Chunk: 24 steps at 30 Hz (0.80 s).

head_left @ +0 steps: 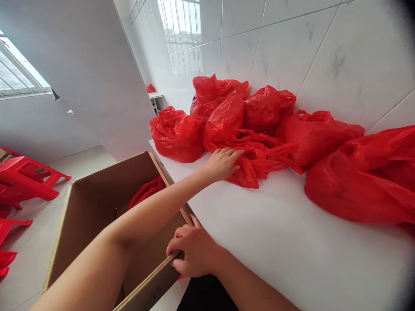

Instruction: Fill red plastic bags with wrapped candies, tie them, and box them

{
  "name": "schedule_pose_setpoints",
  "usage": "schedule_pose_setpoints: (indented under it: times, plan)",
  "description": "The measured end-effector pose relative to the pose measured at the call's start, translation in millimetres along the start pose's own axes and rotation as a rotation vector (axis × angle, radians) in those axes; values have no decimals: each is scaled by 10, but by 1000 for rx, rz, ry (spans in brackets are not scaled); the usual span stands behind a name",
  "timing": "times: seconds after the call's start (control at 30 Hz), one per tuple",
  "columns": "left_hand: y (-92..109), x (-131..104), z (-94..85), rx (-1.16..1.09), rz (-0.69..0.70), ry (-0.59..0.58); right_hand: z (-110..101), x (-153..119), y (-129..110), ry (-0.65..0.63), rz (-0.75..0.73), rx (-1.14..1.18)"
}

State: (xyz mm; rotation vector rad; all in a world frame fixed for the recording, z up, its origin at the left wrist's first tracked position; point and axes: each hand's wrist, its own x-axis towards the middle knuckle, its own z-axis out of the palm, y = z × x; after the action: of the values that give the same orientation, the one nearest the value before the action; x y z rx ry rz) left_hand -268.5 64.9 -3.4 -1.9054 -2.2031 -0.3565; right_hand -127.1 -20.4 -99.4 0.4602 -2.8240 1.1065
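My left hand (223, 164) reaches across the box and lies palm down on a loose red plastic bag (251, 170), its fingers stretched out rather than closed. The flattened bag's handles spread over the white tabletop (253, 224). At the near corner of an open cardboard box (94, 170), my right hand (193, 250) is closed over the rim. Some red plastic (147, 190) shows inside the box, partly hidden behind my left forearm.
Several filled red bags (177, 134) stand along the tiled wall (292, 43), with another large bag (350, 185) at the right. Red plastic stools (29, 177) stand on the floor at the left. A grey partition (87, 73) rises beyond the box.
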Motion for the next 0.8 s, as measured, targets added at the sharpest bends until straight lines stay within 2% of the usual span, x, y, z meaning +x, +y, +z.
schedule_pose_setpoints:
  times: [0.07, 0.13, 0.2, 0.27, 0.37, 0.43, 0.5, 0.53, 0.6, 0.7, 0.8]
  plan:
    - [-48, 141, 130, 7, -50, -50, -4, -3, 4, 3, -9, -13]
    - [-101, 178, 195, 3, -86, -88, -13, -5, 3, -2, -13, -20]
    - [-127, 117, 164, -20, -110, -126, -21, -4, -1, -7, -11, -20]
    - [-141, -26, 23, -68, -135, -161, -25, -1, -2, -13, -2, -15]
    - [-222, -360, -370, -178, -206, -172, -22, 11, 9, -32, 3, -5]
    - [-358, -644, -693, -295, -285, -157, -19, 20, 17, -43, -4, -1]
    - [-563, -966, -998, -792, -559, -113, -22, 24, 18, -39, -4, 2]
    - [-685, -1136, -1126, -967, -687, -88, -26, 24, 17, -36, 0, 3]
    - [-947, -1484, -1306, -1041, -827, -62, -36, 22, 11, -37, 7, 10]
    - [-1301, -1969, -1333, -1083, -1065, -63, -46, 20, 8, -54, 7, 26]
    - [-1502, -2323, -1056, -1091, -1171, -160, -40, 23, 7, -48, 5, 38]
